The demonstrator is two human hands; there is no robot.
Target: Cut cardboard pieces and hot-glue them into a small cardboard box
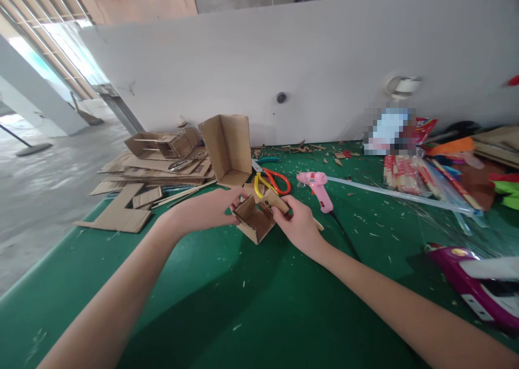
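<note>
A small open cardboard box (261,224) is tilted above the green table between both hands. The fingers of my left hand (221,206) grip its left wall. My right hand (302,223) pinches a small cardboard piece (275,200) with dark printed marks at the box's upper right side. Just behind the box lie scissors with yellow handles (259,186) and scissors with red-orange handles (284,184). A pink glue gun (318,189) rests to the right, its dark cord running toward me.
Cardboard sheets (130,169) and a cardboard model (162,143) are stacked at left. A folded cardboard piece (231,153) stands behind the hands. Packaged sticks (401,174) and a purple tool (466,277) lie right. A pale wall (324,61) borders the green table (203,315).
</note>
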